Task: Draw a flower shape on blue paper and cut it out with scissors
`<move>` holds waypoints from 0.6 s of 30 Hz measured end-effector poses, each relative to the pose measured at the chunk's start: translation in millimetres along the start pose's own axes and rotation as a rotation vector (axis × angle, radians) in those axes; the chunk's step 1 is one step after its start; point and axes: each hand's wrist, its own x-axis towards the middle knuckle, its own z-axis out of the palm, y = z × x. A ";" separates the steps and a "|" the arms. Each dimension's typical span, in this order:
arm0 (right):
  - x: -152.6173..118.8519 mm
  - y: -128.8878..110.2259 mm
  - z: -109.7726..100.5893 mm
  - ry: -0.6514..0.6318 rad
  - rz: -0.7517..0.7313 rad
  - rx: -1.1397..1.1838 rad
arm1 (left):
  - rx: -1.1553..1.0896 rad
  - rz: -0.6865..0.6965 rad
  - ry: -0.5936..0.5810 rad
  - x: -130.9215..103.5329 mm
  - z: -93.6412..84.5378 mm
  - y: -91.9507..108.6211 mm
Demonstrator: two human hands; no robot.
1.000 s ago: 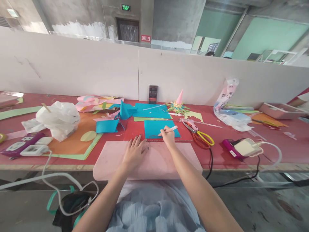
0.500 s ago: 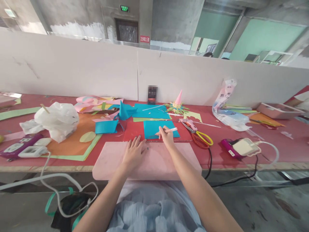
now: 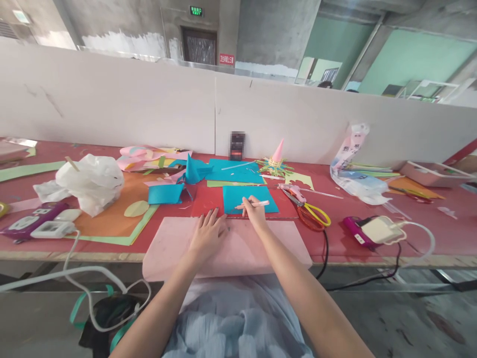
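Observation:
Between the fingers of my right hand (image 3: pixel 255 212) is a slim pale pencil (image 3: pixel 257 204), its tip pointing left over a blue sheet (image 3: pixel 231 193). That sheet lies on a red board (image 3: pixel 204 199). My left hand (image 3: pixel 209 232) rests flat, fingers spread, on the pink pad (image 3: pixel 167 248), fingertips at the board's front edge. Left of the board sit a folded blue paper piece (image 3: pixel 164 194) and a blue paper cone (image 3: pixel 194 170). Behind the sheet is a larger blue sheet (image 3: pixel 238 170).
Scissors (image 3: pixel 311 215) and a pink glue gun (image 3: pixel 294 192) lie right of the board. A pink cone with fringe (image 3: pixel 276 159) stands behind. Crumpled white plastic (image 3: pixel 91 181) and a power strip (image 3: pixel 35 221) are left; another power strip (image 3: pixel 359 231) is right.
My right hand has shifted slightly, and the pencil in it now lies flatter, with its tip farther left. My left hand stays on the pad. The view has tilted a little.

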 end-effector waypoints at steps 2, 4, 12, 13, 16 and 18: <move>0.9 0.6 -0.9 0.002 0.010 -0.007 | 0.002 0.005 0.000 -0.2 -0.2 0.2; 0.8 0.5 -1.4 -0.031 0.010 -0.020 | 0.005 0.009 0.002 -0.5 0.4 -0.1; -0.2 -0.2 -0.4 -0.038 0.011 -0.021 | 0.005 0.011 0.023 -0.7 5.2 -2.1; -0.2 -0.3 -0.3 -0.041 0.009 -0.023 | 0.006 0.015 0.024 -0.7 5.2 -2.1; -0.2 0.0 -0.1 -0.057 0.004 -0.038 | 0.010 0.018 0.019 -0.7 4.4 -2.2; 0.1 1.2 -0.2 -0.056 -0.001 -0.053 | 0.012 0.011 0.013 -0.6 3.8 -2.0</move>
